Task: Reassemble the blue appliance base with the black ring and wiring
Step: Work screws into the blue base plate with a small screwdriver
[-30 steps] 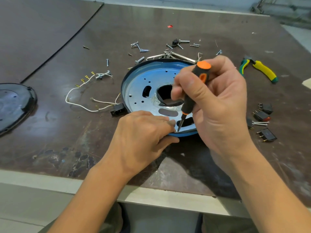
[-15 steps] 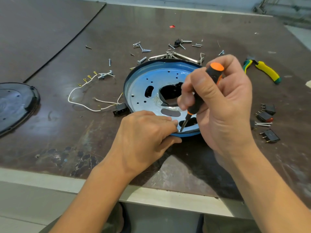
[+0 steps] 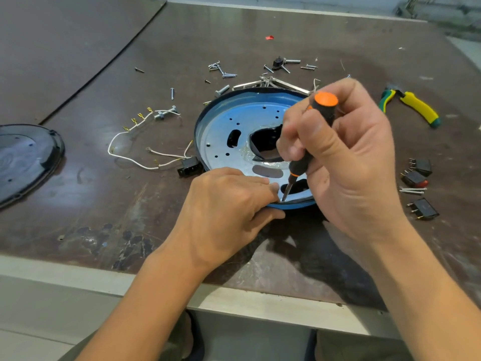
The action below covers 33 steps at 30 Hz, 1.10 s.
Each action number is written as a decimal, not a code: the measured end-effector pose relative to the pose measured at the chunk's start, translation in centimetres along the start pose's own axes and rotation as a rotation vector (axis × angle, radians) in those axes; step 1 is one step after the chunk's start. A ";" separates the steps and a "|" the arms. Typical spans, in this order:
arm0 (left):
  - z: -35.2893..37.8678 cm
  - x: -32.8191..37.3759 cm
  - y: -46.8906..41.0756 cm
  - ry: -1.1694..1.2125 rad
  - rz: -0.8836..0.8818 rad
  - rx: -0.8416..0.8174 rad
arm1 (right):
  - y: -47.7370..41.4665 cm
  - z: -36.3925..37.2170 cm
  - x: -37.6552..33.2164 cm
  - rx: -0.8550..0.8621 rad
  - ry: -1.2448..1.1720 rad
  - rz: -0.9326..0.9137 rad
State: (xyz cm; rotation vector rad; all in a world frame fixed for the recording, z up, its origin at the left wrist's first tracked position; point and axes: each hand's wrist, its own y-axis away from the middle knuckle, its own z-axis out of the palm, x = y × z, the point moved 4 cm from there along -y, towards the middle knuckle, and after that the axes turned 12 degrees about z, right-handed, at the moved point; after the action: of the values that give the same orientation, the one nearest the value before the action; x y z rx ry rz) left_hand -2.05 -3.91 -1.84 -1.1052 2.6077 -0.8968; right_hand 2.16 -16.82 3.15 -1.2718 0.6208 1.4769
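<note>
The round blue appliance base (image 3: pixel 229 118) lies flat in the middle of the table with its metal plate facing up. A black ring (image 3: pixel 296 202) runs around its rim. My left hand (image 3: pixel 226 204) pinches the near edge of the base, fingertips on the rim. My right hand (image 3: pixel 346 157) grips a black and orange screwdriver (image 3: pixel 309 142), tip down at the near rim beside my left fingertips. White wiring (image 3: pixel 135 157) with a black socket (image 3: pixel 188 166) lies left of the base.
Loose screws (image 3: pixel 221 70) and metal strips lie behind the base. Yellow and green pliers (image 3: pixel 413 106) lie at the right, with black switches (image 3: pixel 421 208) nearer. A black round cover (image 3: pixel 23 157) sits at the far left. The table's front edge (image 3: pixel 104 277) is close.
The screwdriver handle has tilted further right and then stood a little more upright, while its tip stayed at the near rim. My left hand has kept its hold on the edge.
</note>
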 end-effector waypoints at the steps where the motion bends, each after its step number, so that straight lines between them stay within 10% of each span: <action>1: 0.0 0.0 0.0 0.001 0.002 0.007 | -0.1 0.0 0.2 -0.026 -0.026 0.030; 33: -0.1 0.8 -1.2 -0.070 -0.015 -0.177 | 0.6 -0.9 -0.3 0.005 0.036 -0.009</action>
State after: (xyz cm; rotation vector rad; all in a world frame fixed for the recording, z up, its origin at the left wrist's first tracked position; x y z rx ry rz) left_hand -1.98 -5.07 -0.99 -1.1770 2.6651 -0.6279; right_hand 1.96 -17.89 3.05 -1.2984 0.6414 1.4470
